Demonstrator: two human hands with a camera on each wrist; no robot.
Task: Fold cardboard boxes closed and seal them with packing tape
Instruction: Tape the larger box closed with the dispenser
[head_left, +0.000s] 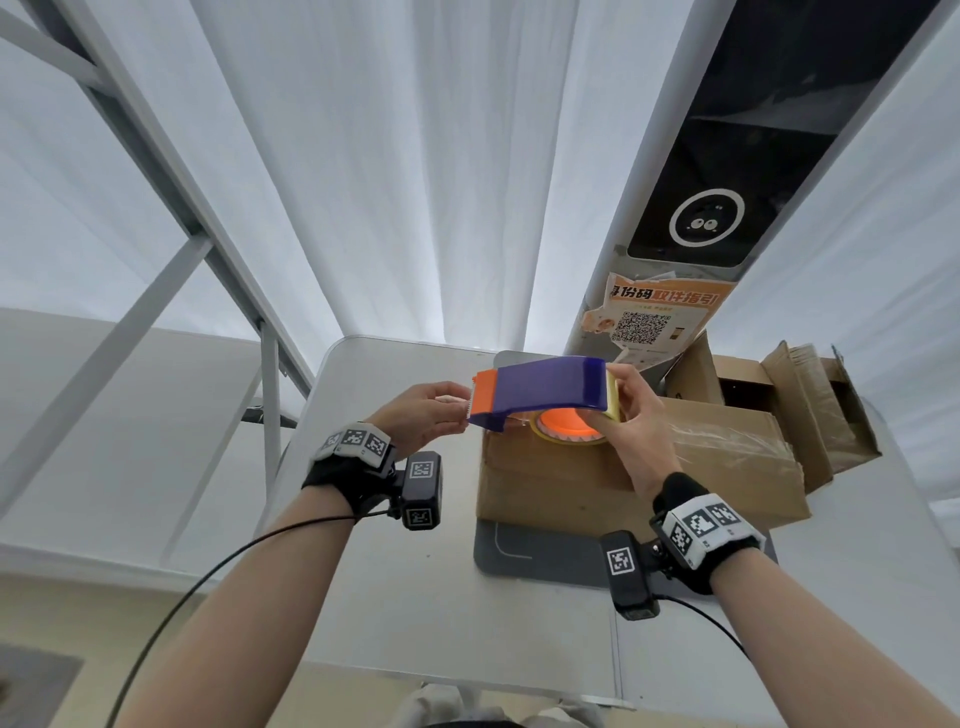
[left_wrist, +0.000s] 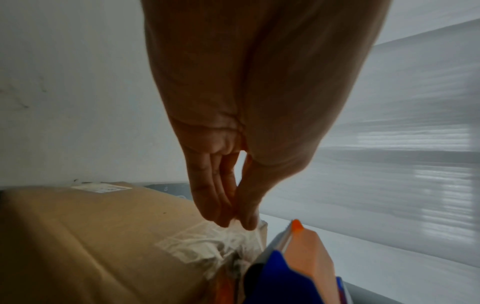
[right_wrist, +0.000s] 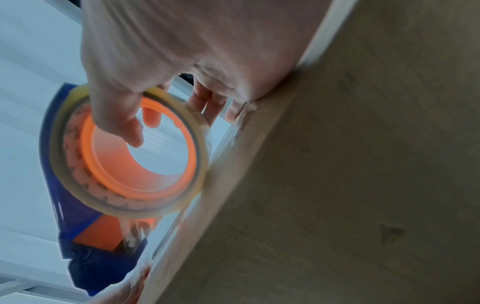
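A closed brown cardboard box lies on a grey mat, with clear tape on its top and end. Above its left end my right hand grips a blue and orange tape dispenser by its clear tape roll, thumb inside the orange core. My left hand pinches the clear tape end at the dispenser's orange cutter, thumb against fingertips. In the right wrist view the box side fills the right half.
A white table carries the grey mat. An open, torn cardboard box stands behind the closed one at the right. A white pillar with a QR poster rises behind. White curtains and a metal frame are at the back and left.
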